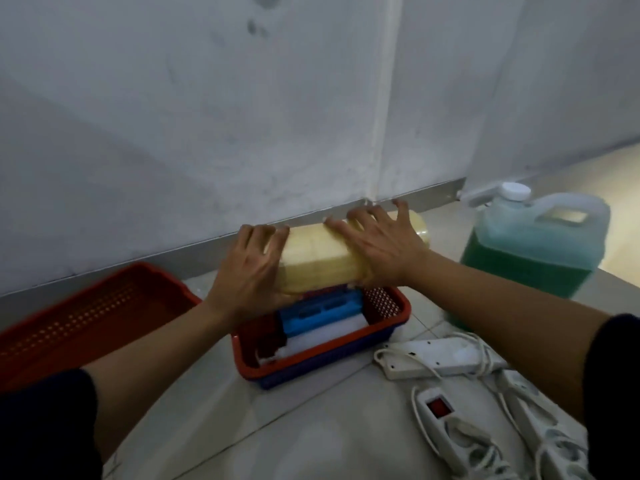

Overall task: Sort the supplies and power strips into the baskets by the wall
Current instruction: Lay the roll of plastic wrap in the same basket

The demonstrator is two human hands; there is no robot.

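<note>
A long pale yellow wrapped roll (322,258) lies across the far end of the small red basket (381,332) by the wall. My left hand (249,271) grips its left end and my right hand (377,244) presses on its right half, fingers spread. Inside that basket, under the roll, lie a blue item (322,313) and white items (325,336). A second, larger red basket (86,323) stands to the left. White power strips (440,358) with tangled cords lie on the floor at the lower right.
A large translucent jug (533,244) of green liquid with a white cap stands right of the basket. The grey wall and its metal baseboard (415,197) run directly behind the baskets. Pale floor tiles (277,427) fill the foreground.
</note>
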